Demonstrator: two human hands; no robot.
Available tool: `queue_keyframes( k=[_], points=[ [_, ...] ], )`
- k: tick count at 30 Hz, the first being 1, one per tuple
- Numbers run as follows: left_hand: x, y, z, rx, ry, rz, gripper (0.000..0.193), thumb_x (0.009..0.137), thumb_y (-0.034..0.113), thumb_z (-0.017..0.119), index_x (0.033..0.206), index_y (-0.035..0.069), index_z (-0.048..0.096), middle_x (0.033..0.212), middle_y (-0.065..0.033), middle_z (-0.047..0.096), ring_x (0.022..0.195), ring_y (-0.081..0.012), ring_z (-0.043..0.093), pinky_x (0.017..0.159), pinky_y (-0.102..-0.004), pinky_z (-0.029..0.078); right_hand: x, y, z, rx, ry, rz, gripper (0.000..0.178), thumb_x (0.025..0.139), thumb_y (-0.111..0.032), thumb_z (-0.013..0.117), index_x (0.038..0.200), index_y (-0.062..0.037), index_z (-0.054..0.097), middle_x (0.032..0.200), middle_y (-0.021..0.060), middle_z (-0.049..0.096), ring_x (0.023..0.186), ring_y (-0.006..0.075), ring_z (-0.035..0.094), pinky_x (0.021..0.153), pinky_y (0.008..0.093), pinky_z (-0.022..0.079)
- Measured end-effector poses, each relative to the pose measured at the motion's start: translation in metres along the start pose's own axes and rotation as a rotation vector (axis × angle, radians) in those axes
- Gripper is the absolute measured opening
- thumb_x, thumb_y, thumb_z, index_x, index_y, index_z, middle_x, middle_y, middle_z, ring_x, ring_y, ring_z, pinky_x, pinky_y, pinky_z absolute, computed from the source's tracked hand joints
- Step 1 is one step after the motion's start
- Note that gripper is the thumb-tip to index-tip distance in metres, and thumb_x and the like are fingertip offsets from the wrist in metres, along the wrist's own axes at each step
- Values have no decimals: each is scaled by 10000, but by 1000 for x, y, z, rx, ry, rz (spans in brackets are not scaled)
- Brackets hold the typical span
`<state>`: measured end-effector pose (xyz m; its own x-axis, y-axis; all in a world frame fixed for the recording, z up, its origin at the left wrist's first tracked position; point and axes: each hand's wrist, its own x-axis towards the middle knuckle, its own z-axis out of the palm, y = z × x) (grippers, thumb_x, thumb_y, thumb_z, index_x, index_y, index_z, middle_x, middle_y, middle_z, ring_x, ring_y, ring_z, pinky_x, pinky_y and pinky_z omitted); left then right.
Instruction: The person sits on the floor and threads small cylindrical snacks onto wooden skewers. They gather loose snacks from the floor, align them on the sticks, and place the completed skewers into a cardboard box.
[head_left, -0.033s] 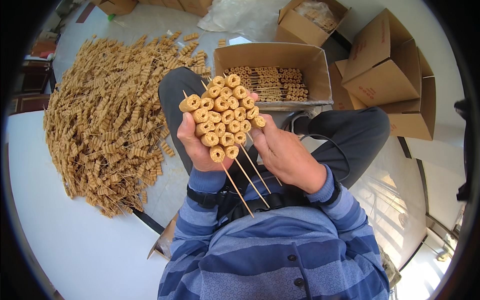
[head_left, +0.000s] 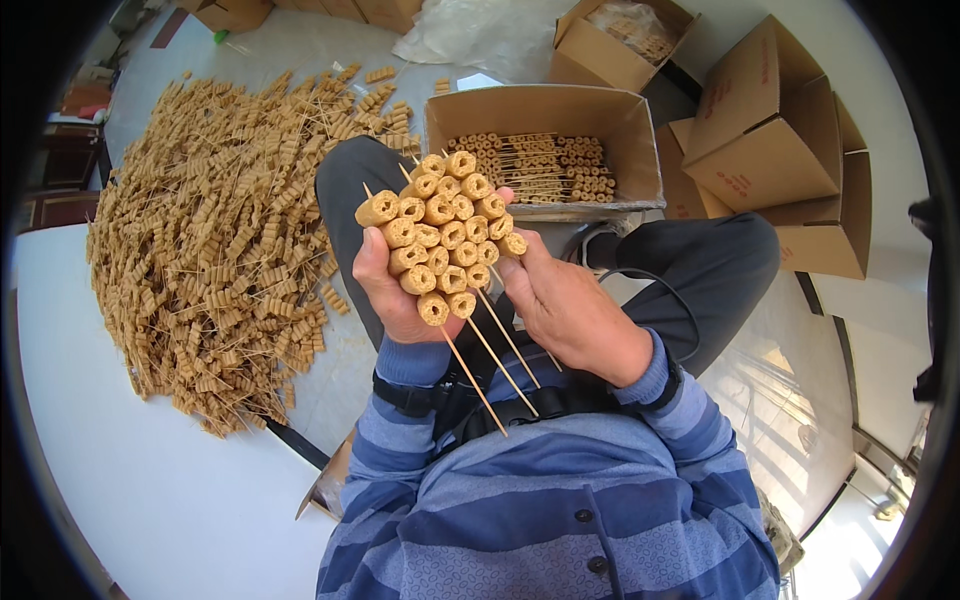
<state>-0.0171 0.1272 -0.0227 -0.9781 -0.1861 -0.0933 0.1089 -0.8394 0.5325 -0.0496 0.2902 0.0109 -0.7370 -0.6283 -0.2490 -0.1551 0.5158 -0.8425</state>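
Observation:
A bundle of skewered food rolls (head_left: pixel 452 236), golden-brown and hollow with porous ends, is held up in front of my lap. Thin wooden sticks stick out below it toward my belly, and a few pointed tips show at its far side. My left hand (head_left: pixel 388 290) grips the bundle from the left, thumb up along its edge. On the right side, my right hand (head_left: pixel 570 310) is closed around it, thumb near the lower right rolls and fingertips showing behind. Most fingers of both hands are hidden by the bundle.
A big heap of similar skewers (head_left: pixel 215 250) covers the floor at left. Beyond my knees stands an open cardboard box (head_left: pixel 545 105) with skewers laid in rows. More cardboard boxes (head_left: pixel 770 140) stand at right, and a clear plastic sheet (head_left: pixel 480 35) lies at the back.

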Motion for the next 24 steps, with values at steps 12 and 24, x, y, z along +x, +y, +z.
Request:
queue_keyframes(
  k=[12, 24],
  points=[
    [2, -8, 8, 166, 143, 58, 827, 990, 642, 422, 1522, 16, 325, 1509, -166, 441, 1363, -279, 475, 1136, -408, 395, 15, -30, 6, -181, 440, -399, 828, 872, -354, 726, 1471, 71, 343, 1453, 311, 421, 1349, 463, 428, 1130, 499, 355],
    [63, -8, 31, 628, -87, -190, 816, 935, 446, 583, 1545, 12, 258, 1466, -160, 456, 1334, -262, 491, 1111, -393, 412, 35, 17, -32, -18, 452, -300, 777, 938, -360, 641, 1470, 108, 323, 1470, 328, 401, 1383, 458, 403, 1158, 474, 333]
  ],
)
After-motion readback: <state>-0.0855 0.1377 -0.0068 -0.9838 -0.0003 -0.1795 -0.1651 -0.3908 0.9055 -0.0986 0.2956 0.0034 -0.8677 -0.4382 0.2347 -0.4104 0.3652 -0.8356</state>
